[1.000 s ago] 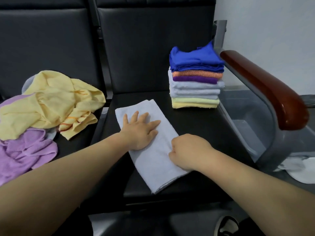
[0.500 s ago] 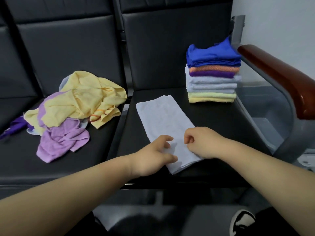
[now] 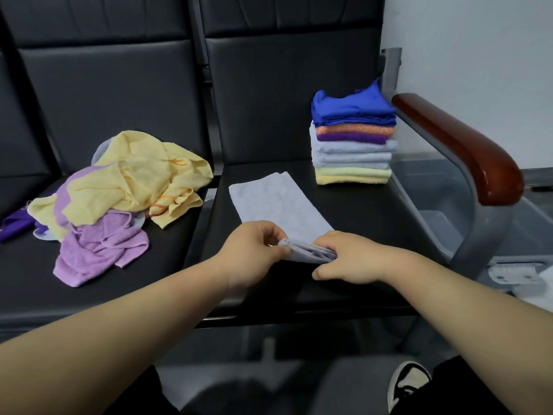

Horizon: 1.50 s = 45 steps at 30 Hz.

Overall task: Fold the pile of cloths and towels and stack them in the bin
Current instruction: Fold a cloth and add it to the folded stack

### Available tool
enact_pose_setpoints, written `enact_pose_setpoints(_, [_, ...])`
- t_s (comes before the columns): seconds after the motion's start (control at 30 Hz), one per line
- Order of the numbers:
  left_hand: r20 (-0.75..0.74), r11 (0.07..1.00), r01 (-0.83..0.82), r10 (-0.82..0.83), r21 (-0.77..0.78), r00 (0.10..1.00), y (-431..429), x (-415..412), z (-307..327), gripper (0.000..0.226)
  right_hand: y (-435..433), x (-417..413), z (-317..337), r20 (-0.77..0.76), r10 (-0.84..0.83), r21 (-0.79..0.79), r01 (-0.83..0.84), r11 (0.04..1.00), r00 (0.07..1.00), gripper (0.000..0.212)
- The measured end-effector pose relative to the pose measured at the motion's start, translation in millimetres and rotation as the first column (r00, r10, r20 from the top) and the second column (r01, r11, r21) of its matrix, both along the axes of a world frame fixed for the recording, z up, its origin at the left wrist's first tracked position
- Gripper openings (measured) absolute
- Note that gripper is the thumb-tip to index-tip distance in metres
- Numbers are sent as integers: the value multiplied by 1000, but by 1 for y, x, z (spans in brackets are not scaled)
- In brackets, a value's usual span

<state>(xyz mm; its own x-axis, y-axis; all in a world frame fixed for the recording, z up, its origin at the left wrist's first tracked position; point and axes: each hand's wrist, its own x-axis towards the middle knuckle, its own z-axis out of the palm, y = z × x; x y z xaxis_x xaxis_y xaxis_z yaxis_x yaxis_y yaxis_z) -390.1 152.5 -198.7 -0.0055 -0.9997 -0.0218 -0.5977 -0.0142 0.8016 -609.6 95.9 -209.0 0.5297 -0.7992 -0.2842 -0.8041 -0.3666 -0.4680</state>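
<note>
The pale grey towel (image 3: 278, 202) lies lengthwise on the right-hand seat (image 3: 374, 223) of a black padded bench, a long narrow strip running slightly askew from the seat's back towards its front edge. The far end lies flat with a straight edge. The near end is raised off the seat and bunched into several layers between the two hands. The left hand (image 3: 254, 256) pinches the left corner of that end, thumb and fingertips closed narrowly on the cloth. The right hand (image 3: 347, 259) grips the right corner, with its fingers curled over the layers and its knuckles up. The two hands are close together, just inside the seat's front edge. Black seat surface shows along the towel's right side, between it and the folded stack (image 3: 353, 145). That stack stands at the rear right corner of the same seat, well apart from the towel. It runs from yellow at the bottom through pale grey, purple and orange to blue on top, and its edges are roughly aligned. A reddish-brown armrest (image 3: 460, 148) on a grey frame borders the seat just beside the stack. Beyond it, lower down, is the grey bin (image 3: 425, 187), and I cannot tell its contents. On the left-hand seat, across the gap between cushions, sits the unfolded pile (image 3: 119, 199) of yellow, lilac and purple cloths, with one yellow corner near the gap. A black-and-white shoe (image 3: 410, 381) shows at the bottom.
</note>
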Motion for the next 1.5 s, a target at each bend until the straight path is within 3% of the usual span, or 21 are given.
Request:
enact_pose_setpoints(0.17, [0,998,-38,38,-40,999,-14,24,13,9,-8,3,-9,63,-105,-121,112,986,992,28])
enact_pose_setpoints(0.27, [-252,993,-66,90,102,964,-21,47,23,14,-15,5,-4,179,-156,-54,168,984,972,35])
enact_pose_setpoints(0.33, [-419,965,-14,126,260,899,-21,61,28,19,-16,7,5,245,-162,13,164,986,956,34])
enact_pose_setpoints(0.47, [-436,859,111,139,500,889,-13,87,45,17,-12,13,23,366,-245,322,125,938,898,43])
enact_pose_setpoints(0.57, [-435,785,208,86,583,896,-11,97,56,19,-10,14,34,371,-303,567,44,822,878,31])
enact_pose_setpoints(0.7, [-390,778,159,118,607,913,-20,97,54,29,-15,14,42,386,-360,637,37,770,850,28])
enact_pose_setpoints(0.93, [-334,866,-144,331,478,883,-63,97,22,13,-46,30,24,417,-542,560,263,786,730,6])
enact_pose_setpoints(1.1, [-281,897,-267,374,351,884,-91,89,-6,5,-68,43,9,358,-586,416,437,797,727,13])
enact_pose_setpoints(1.23, [1,929,-350,353,120,936,-109,87,-30,4,-78,50,-8,289,-569,243,516,822,770,14])
enact_pose_setpoints(1.33, [222,951,-310,305,-9,926,-117,85,-47,4,-86,54,-18,212,-535,106,525,844,818,17])
enact_pose_setpoints(1.5, [394,949,-299,313,-97,864,-119,79,-58,10,-94,55,-18,46,-489,-27,491,871,871,17])
